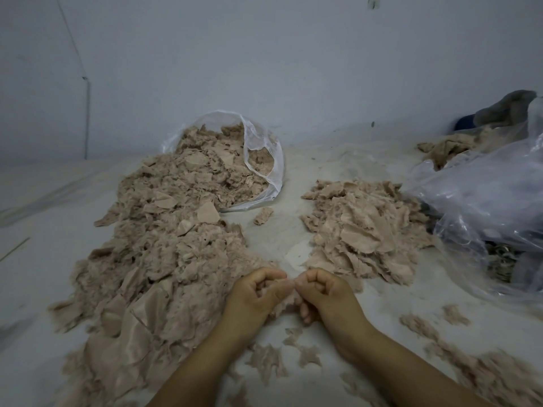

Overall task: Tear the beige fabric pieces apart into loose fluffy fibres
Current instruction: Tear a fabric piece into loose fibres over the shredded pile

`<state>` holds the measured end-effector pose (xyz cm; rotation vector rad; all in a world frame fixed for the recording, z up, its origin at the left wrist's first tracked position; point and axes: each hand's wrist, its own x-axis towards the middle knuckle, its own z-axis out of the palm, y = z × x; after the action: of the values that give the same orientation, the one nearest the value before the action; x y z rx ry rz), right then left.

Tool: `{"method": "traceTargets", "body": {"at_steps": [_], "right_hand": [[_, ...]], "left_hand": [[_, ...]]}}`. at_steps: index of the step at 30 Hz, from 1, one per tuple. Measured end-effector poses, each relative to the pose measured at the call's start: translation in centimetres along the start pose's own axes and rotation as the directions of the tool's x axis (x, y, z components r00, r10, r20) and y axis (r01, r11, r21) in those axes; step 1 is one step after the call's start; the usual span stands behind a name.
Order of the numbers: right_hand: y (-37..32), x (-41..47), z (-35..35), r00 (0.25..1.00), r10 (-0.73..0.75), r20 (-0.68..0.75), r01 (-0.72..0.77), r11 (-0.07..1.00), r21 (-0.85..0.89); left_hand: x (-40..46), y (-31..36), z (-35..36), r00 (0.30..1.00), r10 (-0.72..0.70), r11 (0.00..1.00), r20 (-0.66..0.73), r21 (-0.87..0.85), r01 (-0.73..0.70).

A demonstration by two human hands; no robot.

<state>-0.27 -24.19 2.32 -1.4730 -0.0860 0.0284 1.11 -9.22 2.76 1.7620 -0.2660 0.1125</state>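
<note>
bg: plain grey wall (pixel 293 54); pale floor (pixel 38 207); dim light

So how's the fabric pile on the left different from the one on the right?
The left pile is far bigger and longer, spilling out of an open clear bag. The right pile is small, compact and lies loose on the floor, outside any bag. Both are beige, frayed fabric pieces.

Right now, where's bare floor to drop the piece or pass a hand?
Free: the strip between the big pile and the small pile, running back past the clear bag; also far left of the big pile. Crowded: loose tufts front right, crumpled plastic right. Left hand and right hand pinch one fabric piece.
</note>
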Motion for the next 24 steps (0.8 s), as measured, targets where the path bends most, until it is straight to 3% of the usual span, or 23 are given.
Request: {"method": "traceTargets", "body": {"at_steps": [4, 8, 12, 15, 17, 19, 21, 24], "right_hand": [[0.0, 0.2, -0.2, 0.999, 0.029, -0.033, -0.029, 1.000, -0.011], [0.1, -0.2, 0.1, 1.000, -0.014, 0.006, 0.014, 0.996, -0.084], [0.1, -0.2, 0.0, 0.997, -0.057, 0.042, 0.063, 0.987, -0.150], [0.3, -0.2, 0.0, 0.992, -0.061, 0.112, 0.083, 0.974, -0.212], [0.3, -0.2, 0.1, 0.991, -0.080, 0.109, 0.102, 0.972, -0.213], [0.1, 0.0, -0.2, 0.995, -0.102, 0.021, 0.104, 0.987, -0.121], [-0.2, 0.2, -0.8, 0.991, -0.110, -0.076, 0.109, 0.994, -0.021], [-0.5, 0.2, -1.0, 0.989, -0.108, -0.101, 0.115, 0.992, 0.059]], "left_hand": [[0.1, -0.4, -0.1, 0.993, -0.068, 0.998, 0.094, -0.006, 0.069], [-0.1, -0.2, 0.2, 0.994, 0.031, 0.998, 0.101, 0.049, -0.036], [-0.3, 0.0, 0.3, 0.997, 0.013, 0.999, 0.071, -0.040, -0.010], [-0.3, -0.1, 0.1, 0.994, 0.059, 0.998, 0.096, 0.028, -0.062], [0.1, -0.2, 0.1, 0.998, 0.055, 0.995, 0.025, 0.087, -0.057], [0.7, -0.2, -0.4, 0.990, -0.035, 0.999, -0.134, 0.007, 0.036], [1.0, -0.2, -1.2, 0.973, -0.100, 0.993, -0.206, -0.076, 0.086], [0.2, -0.1, -0.6, 0.987, -0.163, 0.970, 0.008, -0.183, 0.161]]}}
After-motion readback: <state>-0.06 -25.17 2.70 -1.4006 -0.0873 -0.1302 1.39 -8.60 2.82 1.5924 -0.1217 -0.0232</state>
